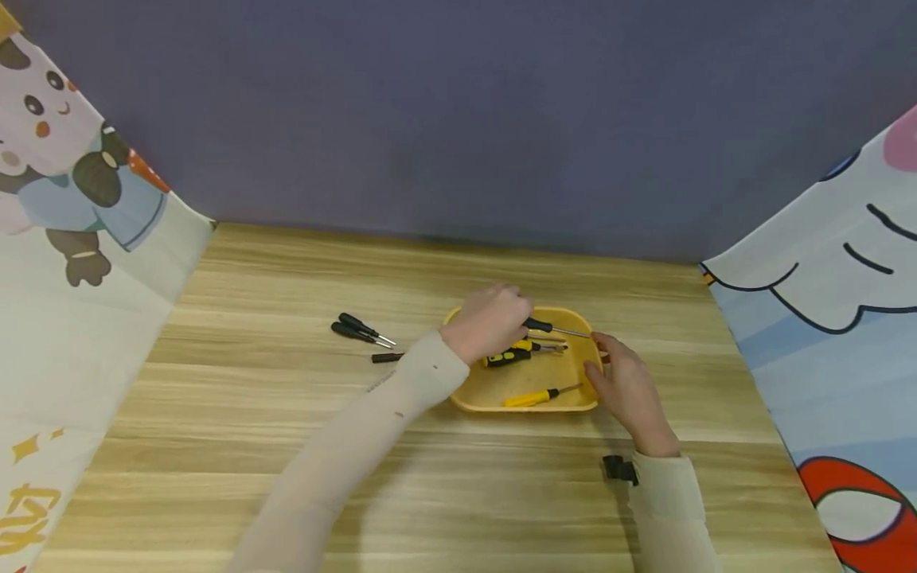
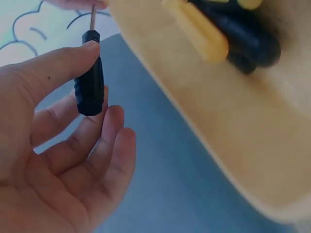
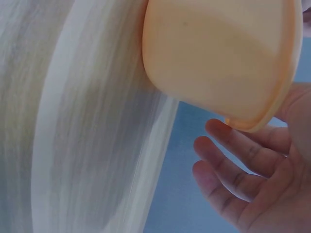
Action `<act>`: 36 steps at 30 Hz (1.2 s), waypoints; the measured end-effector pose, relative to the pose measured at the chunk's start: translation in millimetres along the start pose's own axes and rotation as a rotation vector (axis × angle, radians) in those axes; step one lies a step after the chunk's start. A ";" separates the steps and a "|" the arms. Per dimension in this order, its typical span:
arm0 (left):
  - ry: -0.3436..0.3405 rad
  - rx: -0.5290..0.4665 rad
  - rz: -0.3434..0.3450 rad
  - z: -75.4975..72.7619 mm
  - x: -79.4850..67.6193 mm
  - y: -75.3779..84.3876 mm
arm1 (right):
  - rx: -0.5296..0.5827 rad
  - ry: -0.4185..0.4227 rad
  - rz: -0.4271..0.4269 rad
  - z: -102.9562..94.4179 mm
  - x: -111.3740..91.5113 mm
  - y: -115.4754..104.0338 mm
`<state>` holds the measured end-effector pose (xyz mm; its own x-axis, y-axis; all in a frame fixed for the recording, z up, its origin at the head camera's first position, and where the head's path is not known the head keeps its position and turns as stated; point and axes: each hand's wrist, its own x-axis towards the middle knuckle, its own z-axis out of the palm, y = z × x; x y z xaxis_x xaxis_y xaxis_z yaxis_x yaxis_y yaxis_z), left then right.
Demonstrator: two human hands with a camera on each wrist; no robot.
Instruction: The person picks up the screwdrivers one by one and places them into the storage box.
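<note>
My left hand [image 1: 494,320] is above the left back part of a yellow plastic tray [image 1: 555,372]. It pinches the black handle of a screwdriver [image 2: 91,82], whose shaft points right toward the tray's far rim. My right hand [image 1: 632,387] is at the tray's right end, thumb over the rim and the other fingers outside and below it; it grips the edge. The screwdriver's tip reaches close to the right fingertips. Inside the tray lie a yellow-handled screwdriver [image 1: 528,399] and black-and-yellow screwdrivers [image 1: 507,358], partly overlapping.
Left of the tray, two black-handled screwdrivers [image 1: 353,331] lie side by side on the wooden table [image 1: 286,430]. Another black handle [image 1: 388,358] is partly hidden by my left sleeve. A dark panel [image 1: 458,119] stands behind, with cartoon-printed sheets at both sides.
</note>
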<state>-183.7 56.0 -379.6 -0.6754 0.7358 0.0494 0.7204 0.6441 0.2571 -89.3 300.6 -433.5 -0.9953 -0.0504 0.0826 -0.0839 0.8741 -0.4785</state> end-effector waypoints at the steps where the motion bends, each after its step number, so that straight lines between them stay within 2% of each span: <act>1: -0.008 0.002 -0.006 2.4 2.0 1.1 | 0.001 0.003 -0.006 0.6 0.0 0.8; 10: -0.024 0.026 -0.033 17.0 13.6 4.5 | 0.013 0.008 -0.017 1.0 0.9 3.6; 17: -0.096 0.078 -0.076 26.9 21.4 7.6 | 0.020 0.000 -0.013 0.9 0.9 3.5; 23: -0.134 0.077 -0.122 28.8 22.9 8.6 | 0.028 -0.010 0.001 1.6 0.1 4.2; 31: -0.161 -0.011 -0.168 15.1 10.9 7.9 | 0.025 -0.022 0.016 1.1 0.2 3.9; 36: -0.082 -0.083 -0.131 2.3 -8.0 -0.4 | 0.022 -0.018 0.011 1.5 0.4 4.0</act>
<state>-178.2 50.3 -382.3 -0.7449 0.6637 -0.0677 0.6096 0.7184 0.3351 -90.1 303.3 -436.7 -0.9969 -0.0494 0.0619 -0.0737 0.8640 -0.4981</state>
